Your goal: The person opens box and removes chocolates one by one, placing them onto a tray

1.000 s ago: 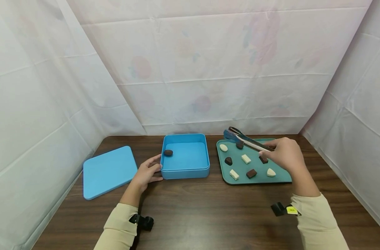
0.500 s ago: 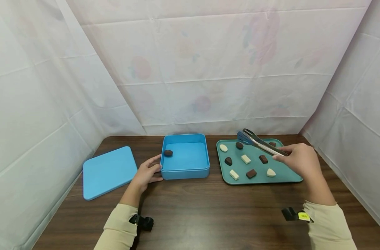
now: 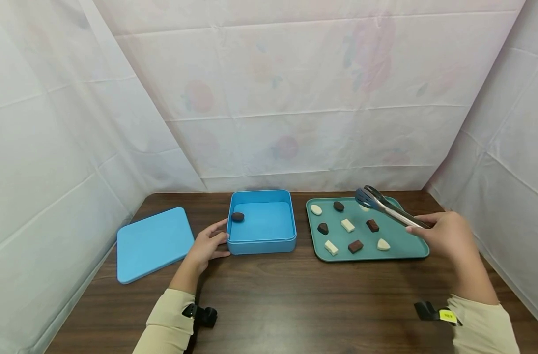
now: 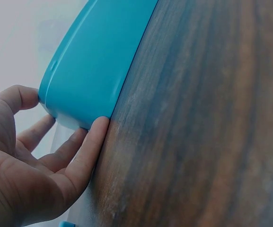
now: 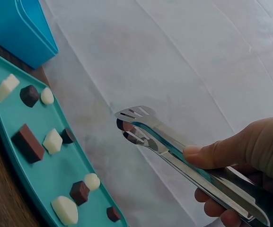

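In the head view, my left hand (image 3: 205, 247) rests its fingertips against the left wall of a square blue box (image 3: 263, 247). The left wrist view has those fingers touching the box's corner (image 4: 82, 101). One dark oval chocolate (image 3: 238, 217) lies inside it, by the left wall. My right hand (image 3: 447, 235) holds metal tongs (image 3: 392, 209) over a green tray (image 3: 406, 246). White and dark chocolates, such as a brown block (image 3: 355, 246) and a white oval (image 3: 316, 210), are spread across the tray. Between the tong tips, a reddish-brown patch shows; I cannot tell whether it is a reflection.
A flat blue lid (image 3: 155, 245) lies on the wooden table (image 3: 295, 305), left of the box. White cloth (image 3: 295, 98) hangs behind the table and along both sides. Each wrist wears a black camera strap (image 3: 200, 314).
My right hand has carried the tongs rightward and slightly towards me, off the tray's back-left area, uncovering the dark oval chocolate there. My left hand stays at the box.
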A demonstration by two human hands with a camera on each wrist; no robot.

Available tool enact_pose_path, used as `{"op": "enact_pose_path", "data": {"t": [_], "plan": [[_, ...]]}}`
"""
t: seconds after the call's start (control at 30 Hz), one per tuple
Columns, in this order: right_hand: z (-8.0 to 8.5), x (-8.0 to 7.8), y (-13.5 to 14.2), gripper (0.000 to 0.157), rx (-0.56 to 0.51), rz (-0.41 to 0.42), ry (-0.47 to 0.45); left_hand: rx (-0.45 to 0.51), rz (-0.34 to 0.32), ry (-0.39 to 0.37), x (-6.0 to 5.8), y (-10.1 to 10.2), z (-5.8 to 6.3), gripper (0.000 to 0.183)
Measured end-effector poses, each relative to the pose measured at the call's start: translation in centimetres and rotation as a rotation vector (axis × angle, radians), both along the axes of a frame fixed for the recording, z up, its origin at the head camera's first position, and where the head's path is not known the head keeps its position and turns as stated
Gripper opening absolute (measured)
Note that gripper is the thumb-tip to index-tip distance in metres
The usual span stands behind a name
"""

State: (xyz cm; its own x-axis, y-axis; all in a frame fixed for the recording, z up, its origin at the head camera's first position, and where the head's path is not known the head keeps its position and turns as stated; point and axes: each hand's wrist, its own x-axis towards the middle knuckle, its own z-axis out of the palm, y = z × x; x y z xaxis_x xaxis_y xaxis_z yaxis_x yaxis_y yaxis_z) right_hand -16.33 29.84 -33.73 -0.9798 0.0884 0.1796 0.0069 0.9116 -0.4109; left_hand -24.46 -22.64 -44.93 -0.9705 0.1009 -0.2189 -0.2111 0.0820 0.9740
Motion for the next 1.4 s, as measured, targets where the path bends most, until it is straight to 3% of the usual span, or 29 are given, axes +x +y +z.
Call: {"op": "enact_pose_path", "data": {"t": [0.43,0.77,1.4], "plan": [[-0.7,1.1,2.8,0.053,0.056,-0.049,0.025,-0.012,0.010,0.019,0.0,0.1,-0.2,0.052],[-1.4,1.9,4.7,0.058,0.091,-0.091,-0.021,-0.006,0.004,0.024,0.1,0.1,-0.1,0.053],[-2.3,1.8,6.8,0.076,0.100,-0.179,-0.272,-0.002,0.006,0.018,0.1,0.1,0.0,0.053]]}}
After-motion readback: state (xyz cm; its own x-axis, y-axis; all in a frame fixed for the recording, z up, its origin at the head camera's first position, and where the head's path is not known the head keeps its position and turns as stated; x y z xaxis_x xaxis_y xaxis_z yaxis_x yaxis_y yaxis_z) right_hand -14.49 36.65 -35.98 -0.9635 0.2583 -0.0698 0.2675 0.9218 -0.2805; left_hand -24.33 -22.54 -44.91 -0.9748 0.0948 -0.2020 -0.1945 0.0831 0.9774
